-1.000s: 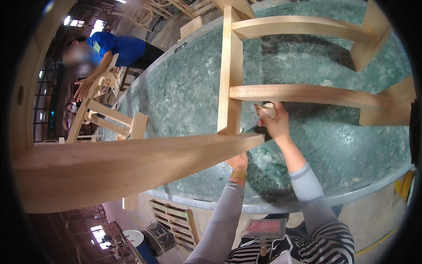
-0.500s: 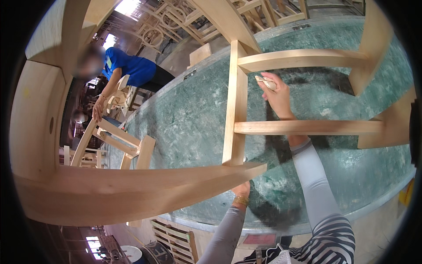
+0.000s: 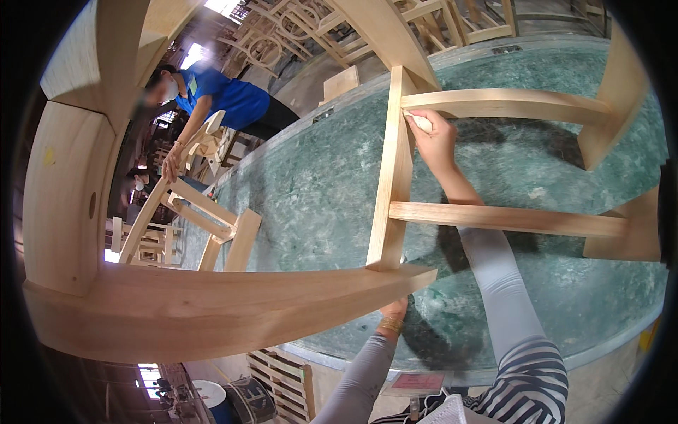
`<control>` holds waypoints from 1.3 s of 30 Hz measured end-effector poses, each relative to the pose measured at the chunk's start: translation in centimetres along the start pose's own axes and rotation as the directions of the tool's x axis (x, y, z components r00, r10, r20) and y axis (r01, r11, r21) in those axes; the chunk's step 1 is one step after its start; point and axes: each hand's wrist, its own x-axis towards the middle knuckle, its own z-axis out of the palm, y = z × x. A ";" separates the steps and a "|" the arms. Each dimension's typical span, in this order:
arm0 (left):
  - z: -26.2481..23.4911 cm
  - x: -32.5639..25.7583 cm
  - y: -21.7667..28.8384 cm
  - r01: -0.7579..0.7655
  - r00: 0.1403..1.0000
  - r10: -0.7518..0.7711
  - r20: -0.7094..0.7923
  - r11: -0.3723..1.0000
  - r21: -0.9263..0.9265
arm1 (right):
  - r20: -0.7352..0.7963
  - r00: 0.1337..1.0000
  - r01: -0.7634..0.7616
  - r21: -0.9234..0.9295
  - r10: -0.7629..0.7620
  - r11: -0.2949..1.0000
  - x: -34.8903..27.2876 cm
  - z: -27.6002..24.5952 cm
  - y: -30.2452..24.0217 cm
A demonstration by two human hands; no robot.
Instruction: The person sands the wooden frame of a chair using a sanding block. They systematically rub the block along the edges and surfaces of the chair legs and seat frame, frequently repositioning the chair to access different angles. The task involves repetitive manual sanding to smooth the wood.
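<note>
- Green bench (image 3: 318, 198) under wooden frame (image 3: 394, 177), nine to two o'clock.
- Right hand (image 3: 436, 141), one o'clock, pinches pale pad (image 3: 422, 123) at joint (image 3: 404, 104), apparently rubbing; next move likely needs even pressure.
- Left hand (image 3: 394, 309), five o'clock: grip hidden.

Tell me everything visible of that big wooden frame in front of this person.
The wooden frame is pale, grainy and looks unpainted. A straight bar joins a thick, curved front piece; two slimmer, slightly curved crosspieces run rightward from the bar to broader end pieces. It stretches over the green tabletop. The right hand holds a small whitish thing where the far crosspiece meets the bar; whether the left hand touches is unclear.
</note>
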 end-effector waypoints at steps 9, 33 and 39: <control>0.3 -0.1 -0.2 0.066 0.998 -0.066 0.005 0.998 -0.002 | -0.085 0.985 0.143 -0.054 -0.148 0.988 0.2 0.6 -0.6; 1.4 -0.6 -1.3 0.010 1.000 -0.010 -0.013 1.000 0.026 | -0.039 0.990 0.132 -0.131 -0.138 0.983 0.2 0.3 -0.3; 1.0 -0.4 -1.2 0.006 0.998 -0.003 -0.056 0.999 0.042 | -0.036 0.985 0.165 -0.130 -0.171 0.978 -0.1 0.6 0.2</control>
